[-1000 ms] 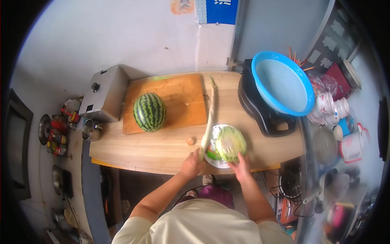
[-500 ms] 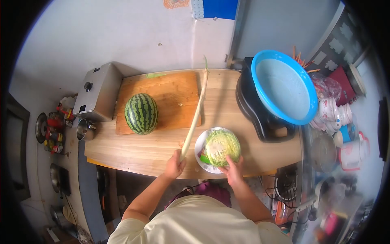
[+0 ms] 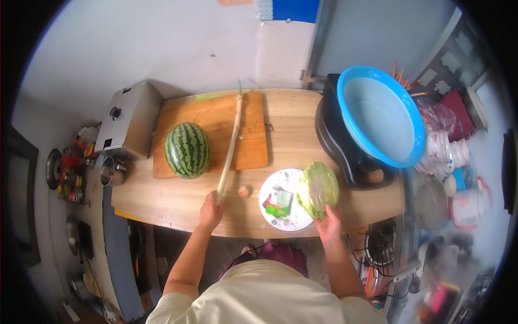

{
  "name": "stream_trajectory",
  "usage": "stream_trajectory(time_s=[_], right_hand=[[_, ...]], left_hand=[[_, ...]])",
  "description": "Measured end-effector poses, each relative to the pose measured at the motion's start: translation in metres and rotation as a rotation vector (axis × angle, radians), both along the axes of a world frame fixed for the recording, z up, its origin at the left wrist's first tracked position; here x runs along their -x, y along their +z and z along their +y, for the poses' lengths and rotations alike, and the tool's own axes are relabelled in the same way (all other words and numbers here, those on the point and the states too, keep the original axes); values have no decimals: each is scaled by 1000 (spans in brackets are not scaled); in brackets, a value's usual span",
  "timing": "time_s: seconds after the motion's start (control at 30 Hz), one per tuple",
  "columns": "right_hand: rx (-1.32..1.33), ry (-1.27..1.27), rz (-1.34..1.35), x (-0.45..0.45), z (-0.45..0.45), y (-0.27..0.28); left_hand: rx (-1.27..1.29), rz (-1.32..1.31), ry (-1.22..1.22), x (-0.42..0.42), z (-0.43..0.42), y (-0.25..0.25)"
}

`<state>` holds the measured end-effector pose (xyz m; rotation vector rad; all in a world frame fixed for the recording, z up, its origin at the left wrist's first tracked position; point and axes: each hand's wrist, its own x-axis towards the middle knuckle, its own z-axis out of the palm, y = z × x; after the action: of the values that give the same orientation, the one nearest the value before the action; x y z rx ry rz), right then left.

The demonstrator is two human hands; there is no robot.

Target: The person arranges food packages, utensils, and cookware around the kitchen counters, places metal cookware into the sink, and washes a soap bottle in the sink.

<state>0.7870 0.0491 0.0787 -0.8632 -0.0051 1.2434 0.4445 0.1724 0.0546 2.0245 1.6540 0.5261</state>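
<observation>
Wooden tabletop (image 3: 292,116) fills the middle, read as a clock face with twelve at the wall. On it a cutting board (image 3: 251,148) lies at ten. At two, a blue basin (image 3: 420,129) sits on a black appliance (image 3: 335,137), overhanging it; a bump there could tip it. The watermelon (image 3: 186,150), at nine on the board, could roll if nudged sideways. At seven, the left hand (image 3: 210,212) is closed round the leek (image 3: 231,148), which slants towards twelve; gripped only at one end, it could swing into the watermelon. At four, the right hand (image 3: 328,223), half curled, holds the cabbage (image 3: 317,189) by its near side; a slipping thumb could drop it onto the rim of the plate (image 3: 298,220), at five. The plate sits near the front edge, leaving little margin; wood shows at one, giving more room. Smallest is an onion (image 3: 244,191), near six.
</observation>
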Motion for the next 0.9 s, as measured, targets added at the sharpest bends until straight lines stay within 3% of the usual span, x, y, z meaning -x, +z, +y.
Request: stream_trajectory(time_s=[0.1, 0.2, 0.5, 0.67, 0.77, 0.9], right_hand=[[-35, -27, -48, -6, -4, 9], [-62, -44, -56, -6, -5, 21], [-263, -89, -192, -20, 14, 109], [-335, -116, -479, -75, 56, 195], [-169, -78, -612, -122, 101, 215], [114, -84, -822, -161, 169, 201]], left_hand=[[-8, 70, 2, -2, 2, 2], [-271, 219, -19, -16, -2, 13], [-346, -36, -279, -70, 0, 43], [-289, -91, -359, -87, -4, 45], [-252, -75, -386, -88, -6, 34], [-253, 16, -359, -87, -13, 25]])
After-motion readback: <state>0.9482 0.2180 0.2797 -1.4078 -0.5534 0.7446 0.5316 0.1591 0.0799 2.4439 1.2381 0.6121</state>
